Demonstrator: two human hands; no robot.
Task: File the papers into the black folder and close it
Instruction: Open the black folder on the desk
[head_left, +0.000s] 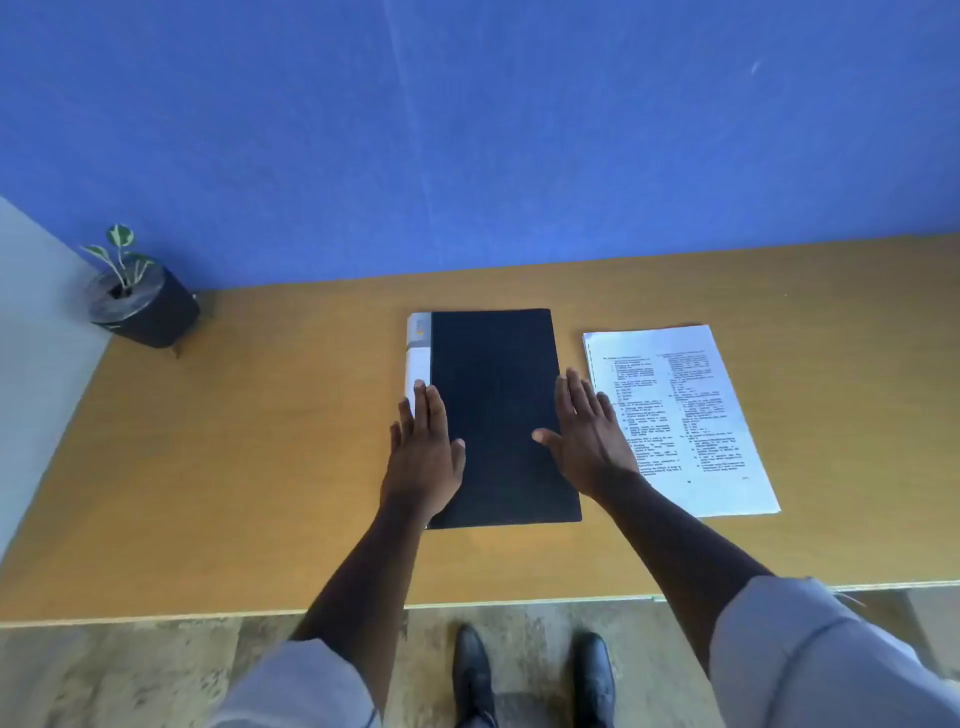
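The desk holds the shut folder at frame centre, papers just right of it. The left hand and right hand lie flat, fingers extended, gripping nothing. Lifting the cover carelessly could nudge the papers askew.

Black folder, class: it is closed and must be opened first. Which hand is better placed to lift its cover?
Probably the right hand: it lies at the black folder's free edge, while the left hand rests by the spine.
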